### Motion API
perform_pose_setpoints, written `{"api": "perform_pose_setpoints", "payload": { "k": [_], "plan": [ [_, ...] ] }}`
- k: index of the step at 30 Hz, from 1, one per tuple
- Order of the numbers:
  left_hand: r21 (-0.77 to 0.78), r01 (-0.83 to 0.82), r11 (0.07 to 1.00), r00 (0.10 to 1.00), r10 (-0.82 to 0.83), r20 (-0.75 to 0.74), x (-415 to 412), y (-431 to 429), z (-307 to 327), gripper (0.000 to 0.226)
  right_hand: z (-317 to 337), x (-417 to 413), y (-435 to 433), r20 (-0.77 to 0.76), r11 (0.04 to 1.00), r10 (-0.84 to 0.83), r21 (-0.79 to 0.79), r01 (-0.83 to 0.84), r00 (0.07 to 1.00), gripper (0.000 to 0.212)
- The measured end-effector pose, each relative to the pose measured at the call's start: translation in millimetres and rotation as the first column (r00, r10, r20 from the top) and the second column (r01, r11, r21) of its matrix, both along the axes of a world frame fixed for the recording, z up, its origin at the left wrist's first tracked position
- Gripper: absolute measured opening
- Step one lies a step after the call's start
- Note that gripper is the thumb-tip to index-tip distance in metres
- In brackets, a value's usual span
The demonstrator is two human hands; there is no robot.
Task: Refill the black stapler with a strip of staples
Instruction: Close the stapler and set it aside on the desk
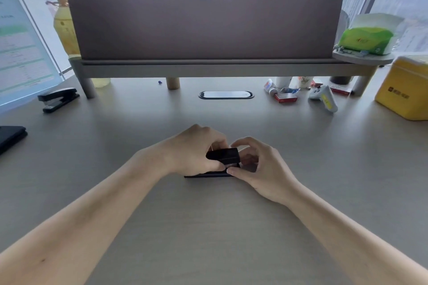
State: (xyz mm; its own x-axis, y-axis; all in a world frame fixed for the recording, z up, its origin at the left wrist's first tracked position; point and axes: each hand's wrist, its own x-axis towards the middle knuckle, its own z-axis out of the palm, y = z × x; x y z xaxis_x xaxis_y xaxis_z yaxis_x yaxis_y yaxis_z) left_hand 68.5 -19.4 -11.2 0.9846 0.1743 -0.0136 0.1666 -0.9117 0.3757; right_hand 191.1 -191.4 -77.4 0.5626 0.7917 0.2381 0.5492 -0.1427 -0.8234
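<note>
Together both hands (196, 152) (257, 164) apparently grip the black stapler (223, 157).

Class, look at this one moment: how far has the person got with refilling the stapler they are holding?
Done: the black stapler sits on the desk in front of the person, its top apparently lifted off the base. In hand: the left hand grips it while the right hand works at its front end. Left: no staple strip can be made out, so loading and closing seem still to come.

staplers 2: near centre (222, 157), far left (59, 99) | hands 2: left (194, 150), right (259, 164) | yellow box 1, far right (404, 90) | red boxes 2, far right (286, 97) (340, 90)
</note>
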Motion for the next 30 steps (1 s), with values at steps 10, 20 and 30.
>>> {"api": "perform_pose_setpoints", "payload": {
  "k": [10, 20, 30],
  "plan": [
    [-0.117, -0.247, 0.962, 0.969, 0.248, -0.004, 21.2, -12.8, -25.3, 0.07, -1.0, 0.3, -0.3, -0.007, 1.0, 0.013, 0.022, -0.013, 1.0, 0.056],
    [-0.107, -0.243, 0.964, 0.967, 0.25, 0.05, 23.0, -13.1, -33.2, 0.072, -2.6, 1.4, 0.2, -0.008, 0.999, 0.019, 0.028, -0.019, 1.0, 0.055],
    [-0.105, -0.255, 0.961, 0.961, 0.264, 0.082, 24.1, -11.6, -39.4, 0.074, -5.1, 3.7, -0.2, 0.016, 0.999, 0.018, 0.033, -0.018, 1.0, 0.052]
  ]
}}
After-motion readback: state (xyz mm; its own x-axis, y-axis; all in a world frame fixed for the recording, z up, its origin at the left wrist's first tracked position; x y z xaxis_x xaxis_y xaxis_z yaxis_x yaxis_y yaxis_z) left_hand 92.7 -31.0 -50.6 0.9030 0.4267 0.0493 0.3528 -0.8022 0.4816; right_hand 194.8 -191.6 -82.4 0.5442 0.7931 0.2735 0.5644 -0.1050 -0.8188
